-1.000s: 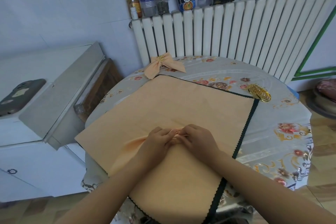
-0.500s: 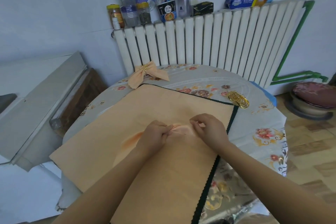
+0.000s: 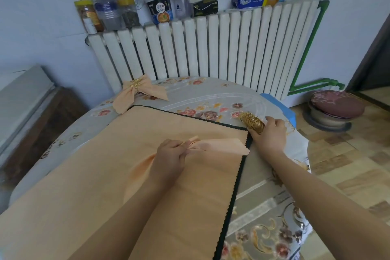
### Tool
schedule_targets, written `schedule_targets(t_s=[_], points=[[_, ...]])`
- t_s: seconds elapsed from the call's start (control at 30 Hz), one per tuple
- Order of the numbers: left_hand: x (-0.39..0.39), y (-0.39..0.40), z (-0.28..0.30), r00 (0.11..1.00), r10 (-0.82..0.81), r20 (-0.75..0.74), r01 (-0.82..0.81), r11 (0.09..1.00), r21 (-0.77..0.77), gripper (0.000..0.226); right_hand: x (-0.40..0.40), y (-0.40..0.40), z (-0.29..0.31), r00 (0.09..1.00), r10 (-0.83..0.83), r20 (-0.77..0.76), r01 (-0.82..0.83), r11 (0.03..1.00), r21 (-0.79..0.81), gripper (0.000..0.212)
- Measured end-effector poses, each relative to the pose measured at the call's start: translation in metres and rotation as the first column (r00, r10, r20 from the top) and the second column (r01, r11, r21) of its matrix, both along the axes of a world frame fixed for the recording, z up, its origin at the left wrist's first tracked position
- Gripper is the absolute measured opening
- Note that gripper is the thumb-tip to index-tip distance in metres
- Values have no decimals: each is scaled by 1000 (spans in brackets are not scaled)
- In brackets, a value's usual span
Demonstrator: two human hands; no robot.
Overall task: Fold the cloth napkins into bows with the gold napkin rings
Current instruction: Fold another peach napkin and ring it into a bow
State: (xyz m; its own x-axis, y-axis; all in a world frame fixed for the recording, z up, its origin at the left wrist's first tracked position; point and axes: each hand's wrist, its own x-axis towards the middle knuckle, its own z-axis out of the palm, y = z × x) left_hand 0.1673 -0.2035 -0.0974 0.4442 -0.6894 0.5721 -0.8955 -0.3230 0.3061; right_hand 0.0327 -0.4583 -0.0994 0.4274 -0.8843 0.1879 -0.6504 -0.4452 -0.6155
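Observation:
A peach cloth napkin (image 3: 215, 146), folded and pinched at its middle, lies on a large peach mat (image 3: 101, 175) with dark scalloped trim. My left hand (image 3: 171, 157) is shut on the pinched centre; one wing fans right, the other is partly hidden under my wrist. My right hand (image 3: 269, 135) rests at the stack of gold napkin rings (image 3: 252, 122) off the mat's far right corner, fingers curled around its near end. A finished peach bow (image 3: 138, 95) with a gold ring sits at the table's back left.
The round table (image 3: 211, 95) carries a grey floral cloth. A white radiator (image 3: 211, 48) stands behind it, topped with jars, bottles and boxes. A white cabinet (image 3: 21, 95) is at left. A cushioned stool (image 3: 335, 107) stands on the floor at right.
My right hand left the napkin's centre and moved right to the gold rings. My left hand kept its pinch on the napkin. The view shifted right.

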Motion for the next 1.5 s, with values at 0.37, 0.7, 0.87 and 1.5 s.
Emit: schedule_targets(t_s=[0.37, 0.7, 0.87, 1.5], points=[[0, 8, -5, 1000, 25, -8, -25, 1000, 6, 37, -8, 1, -1, 992, 15, 125, -24, 997, 73, 48], [-18, 56, 17, 995, 93, -24, -92, 996, 15, 38, -63, 74, 29, 867, 222, 446, -372, 883, 285, 36], [-27, 77, 30, 993, 113, -21, -113, 994, -12, 39, -74, 105, 40, 789, 314, 528, -523, 794, 309, 33], [-47, 133, 54, 992, -82, 101, 82, 997, 5, 31, -78, 152, 83, 599, 759, 254, -798, 590, 119, 44]])
